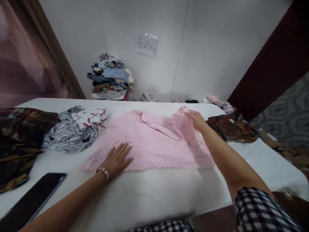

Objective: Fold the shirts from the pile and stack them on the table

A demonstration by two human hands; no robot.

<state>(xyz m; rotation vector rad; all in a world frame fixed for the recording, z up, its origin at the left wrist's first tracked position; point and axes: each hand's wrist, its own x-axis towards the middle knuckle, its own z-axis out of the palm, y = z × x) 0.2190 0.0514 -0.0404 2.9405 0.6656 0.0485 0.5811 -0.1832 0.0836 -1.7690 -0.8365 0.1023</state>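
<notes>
A pink dotted shirt (149, 141) lies spread on the white table (154, 193), collar toward the far side. My left hand (117, 159) rests flat on its near left corner, fingers apart, a bracelet on the wrist. My right hand (196, 120) grips the shirt's right sleeve (183, 127) and holds it lifted above the shirt's body.
A black-and-white printed garment with a red-striped one (74, 129) lies left of the shirt. A dark plaid cloth (16, 141) is at the far left, a black phone (33, 199) near the front edge, a brown patterned cloth (231, 127) at right. A clothes pile (111, 77) stands by the wall.
</notes>
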